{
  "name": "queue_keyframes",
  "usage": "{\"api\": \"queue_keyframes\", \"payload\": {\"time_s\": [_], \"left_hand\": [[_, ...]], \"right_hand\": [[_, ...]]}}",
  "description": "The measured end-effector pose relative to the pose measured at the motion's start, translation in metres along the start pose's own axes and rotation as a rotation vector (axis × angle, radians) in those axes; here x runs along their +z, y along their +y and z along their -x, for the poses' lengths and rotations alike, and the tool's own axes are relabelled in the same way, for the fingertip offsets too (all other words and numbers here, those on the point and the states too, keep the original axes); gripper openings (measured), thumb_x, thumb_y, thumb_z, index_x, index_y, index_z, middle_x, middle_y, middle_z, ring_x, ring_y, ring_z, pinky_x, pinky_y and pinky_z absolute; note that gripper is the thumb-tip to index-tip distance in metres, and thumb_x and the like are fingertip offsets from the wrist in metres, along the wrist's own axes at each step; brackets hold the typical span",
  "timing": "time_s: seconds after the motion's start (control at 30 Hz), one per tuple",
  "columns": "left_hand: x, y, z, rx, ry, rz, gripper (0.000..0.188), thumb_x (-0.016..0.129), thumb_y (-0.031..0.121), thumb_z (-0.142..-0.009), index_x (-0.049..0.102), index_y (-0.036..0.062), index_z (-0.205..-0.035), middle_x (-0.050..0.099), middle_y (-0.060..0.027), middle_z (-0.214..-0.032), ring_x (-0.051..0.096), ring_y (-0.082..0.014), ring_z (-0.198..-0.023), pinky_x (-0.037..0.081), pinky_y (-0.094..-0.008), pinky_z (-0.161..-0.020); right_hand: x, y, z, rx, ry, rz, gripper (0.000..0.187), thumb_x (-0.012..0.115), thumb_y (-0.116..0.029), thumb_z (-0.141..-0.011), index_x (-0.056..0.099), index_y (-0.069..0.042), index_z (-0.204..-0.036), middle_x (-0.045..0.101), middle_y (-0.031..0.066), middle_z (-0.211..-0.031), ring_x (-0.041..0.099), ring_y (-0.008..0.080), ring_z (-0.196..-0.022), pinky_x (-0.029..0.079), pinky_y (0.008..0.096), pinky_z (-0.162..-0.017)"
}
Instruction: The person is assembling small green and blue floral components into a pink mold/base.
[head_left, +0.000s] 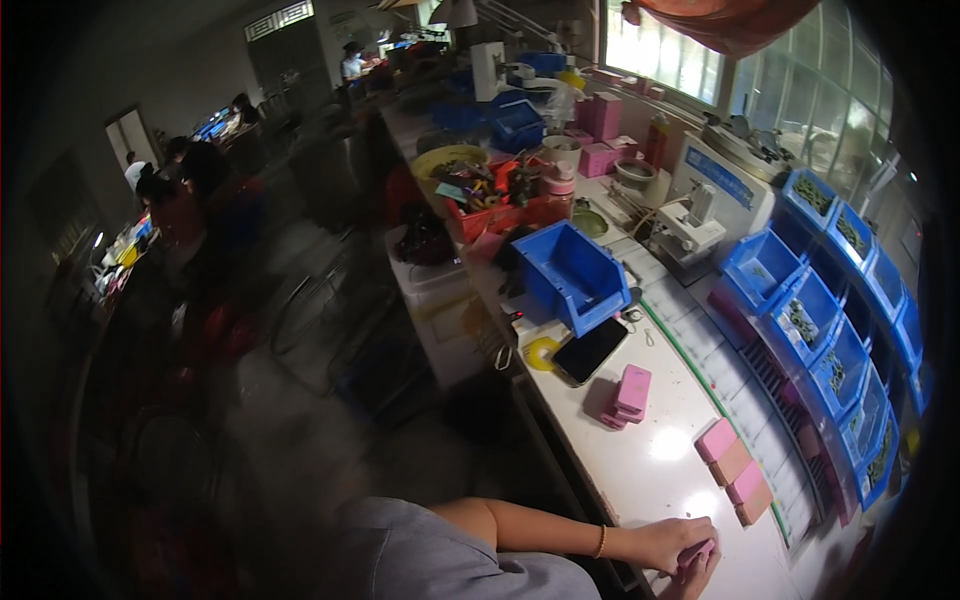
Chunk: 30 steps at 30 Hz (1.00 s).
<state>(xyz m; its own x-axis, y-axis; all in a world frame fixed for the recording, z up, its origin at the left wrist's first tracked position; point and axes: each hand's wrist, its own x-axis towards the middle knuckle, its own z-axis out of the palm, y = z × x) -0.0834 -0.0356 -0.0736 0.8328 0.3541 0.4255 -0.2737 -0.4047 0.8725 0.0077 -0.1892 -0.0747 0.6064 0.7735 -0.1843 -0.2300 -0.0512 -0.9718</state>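
At the bottom right my left hand [662,542], with a beaded bracelet at its wrist, is closed around a small pink block [697,552]. Just below it my right hand [692,579], cut off by the lower edge, has its fingers against the same block. Both hands are close together over the white table [655,485]. Farther along the tabletop, a small stack of pink blocks [632,390] leans a little. A row of several flat pink and tan blocks [735,470] lies to the right of the hands' far side.
A phone [591,350] and yellow tape roll [542,353] lie near a blue bin [560,270]. Tilted blue bins [815,312] of small green parts rise at right. A red basket [490,220] of tools and a white machine [705,205] stand farther back. People sit at far-left benches.
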Motion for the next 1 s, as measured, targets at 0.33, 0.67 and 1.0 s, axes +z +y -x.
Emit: {"api": "queue_keyframes", "payload": {"time_s": [0.33,0.67,1.0], "left_hand": [[0.001,0.002,0.002,0.037,0.123,0.158,0.042,0.077,0.004,-0.069,0.059,0.0028,-0.107,0.054,-0.0126,-0.101,0.06,-0.0314,-0.084,0.049,-0.0378,-0.07],[-0.044,-0.012,0.0,-0.428,-0.039,0.48,0.045,0.072,0.008,-0.091,0.054,0.0043,-0.132,0.062,-0.0079,-0.118,0.063,-0.0119,-0.095,0.056,-0.0273,-0.083],[-0.075,0.022,-0.012,-0.58,-0.188,0.615,0.061,0.07,0.002,-0.094,0.039,0.0028,-0.147,0.068,-0.0097,-0.102,0.065,-0.0093,-0.082,0.055,-0.0232,-0.065]], "right_hand": [[-0.011,0.005,-0.018,-0.048,-0.052,0.097,0.041,0.046,-0.033,-0.106,0.054,0.001,-0.127,0.064,0.0139,-0.104,0.064,0.0212,-0.084,0.055,0.033,-0.068],[0.004,-0.011,-0.004,-0.121,0.291,0.153,0.037,0.044,-0.014,-0.109,0.055,0.006,-0.138,0.065,0.0113,-0.101,0.053,0.0086,-0.059,0.046,0.0233,-0.051],[0.015,-0.036,0.002,-0.26,0.234,0.58,0.029,0.062,-0.009,-0.097,0.062,-0.001,-0.125,0.057,0.0082,-0.092,0.055,0.0159,-0.079,0.048,0.0294,-0.072]]}}
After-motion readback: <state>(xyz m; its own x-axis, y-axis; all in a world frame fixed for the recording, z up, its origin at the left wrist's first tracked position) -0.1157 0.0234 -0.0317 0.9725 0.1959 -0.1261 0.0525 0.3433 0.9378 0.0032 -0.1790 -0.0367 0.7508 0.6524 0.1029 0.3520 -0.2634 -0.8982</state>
